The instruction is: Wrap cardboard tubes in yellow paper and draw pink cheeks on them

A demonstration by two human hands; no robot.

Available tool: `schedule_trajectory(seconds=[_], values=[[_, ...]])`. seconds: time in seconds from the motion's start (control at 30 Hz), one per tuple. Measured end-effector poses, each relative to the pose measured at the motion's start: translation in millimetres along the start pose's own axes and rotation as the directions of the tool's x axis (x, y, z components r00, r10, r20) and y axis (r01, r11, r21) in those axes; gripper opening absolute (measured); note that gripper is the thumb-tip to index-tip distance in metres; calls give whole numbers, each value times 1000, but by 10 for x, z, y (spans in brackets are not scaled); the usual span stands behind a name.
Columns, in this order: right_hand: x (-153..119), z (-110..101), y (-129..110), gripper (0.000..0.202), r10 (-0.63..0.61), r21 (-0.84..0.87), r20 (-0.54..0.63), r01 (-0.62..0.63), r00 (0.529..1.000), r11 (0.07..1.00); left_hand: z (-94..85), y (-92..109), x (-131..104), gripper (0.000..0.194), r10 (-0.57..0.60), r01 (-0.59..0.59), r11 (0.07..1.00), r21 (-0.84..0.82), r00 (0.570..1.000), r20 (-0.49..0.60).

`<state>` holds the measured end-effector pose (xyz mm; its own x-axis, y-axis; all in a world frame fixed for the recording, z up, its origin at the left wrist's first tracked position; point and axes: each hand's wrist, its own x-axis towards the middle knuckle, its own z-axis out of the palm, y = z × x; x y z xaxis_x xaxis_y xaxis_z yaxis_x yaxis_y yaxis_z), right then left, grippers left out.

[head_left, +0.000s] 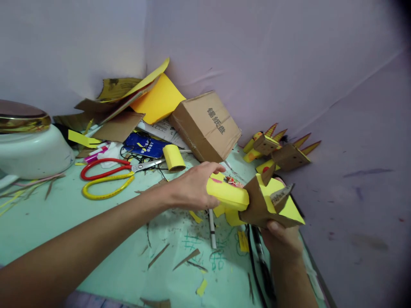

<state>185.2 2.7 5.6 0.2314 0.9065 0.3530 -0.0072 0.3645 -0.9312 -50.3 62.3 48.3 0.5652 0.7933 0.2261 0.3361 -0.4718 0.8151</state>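
My left hand (192, 188) is closed around a yellow paper-covered tube (233, 194), whose far end touches a small cardboard box piece (255, 203). My right hand (284, 241) grips that piece from below, thumb on its lower edge. Yellow paper lines its top, and pointed cardboard flaps (282, 199) stick up from it. Whether tube and box piece are joined cannot be seen. Below the tube, more yellow paper hangs partly hidden. Behind them stand cardboard figures (290, 160) with striped spikes. Left of my hands is a short yellow tube (174, 158).
Scissors (109, 184) with red and yellow handles lie at the left. A closed cardboard carton (210, 124) leans near the wall, beside stacked cardboard and yellow sheets (160, 100). A white pot (35, 149) stands far left. Scraps, a white pen (212, 229) and a black cable (253, 265) lie in front.
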Motion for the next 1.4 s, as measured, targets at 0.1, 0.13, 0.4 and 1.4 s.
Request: schedule_trajectory(seconds=[0.1, 0.13, 0.4, 1.4], values=[[10, -2, -8, 81, 11, 42, 3, -11, 1000, 999, 0, 26, -6, 66, -82, 78, 992, -101, 996, -43], [12, -1, -13, 80, 12, 48, 7, -13, 1000, 999, 8, 22, -10, 63, -90, 84, 988, -133, 995, -41], [11, 19, -30, 68, 35, 98, 21, -37, 999, 994, 129, -111, -29, 46, -100, 112, 976, -188, 992, 71], [-38, 13, 57, 81, 29, 142, -2, -28, 1000, 990, 60, 157, -89, 47, -89, 77, 984, -158, 994, -69]])
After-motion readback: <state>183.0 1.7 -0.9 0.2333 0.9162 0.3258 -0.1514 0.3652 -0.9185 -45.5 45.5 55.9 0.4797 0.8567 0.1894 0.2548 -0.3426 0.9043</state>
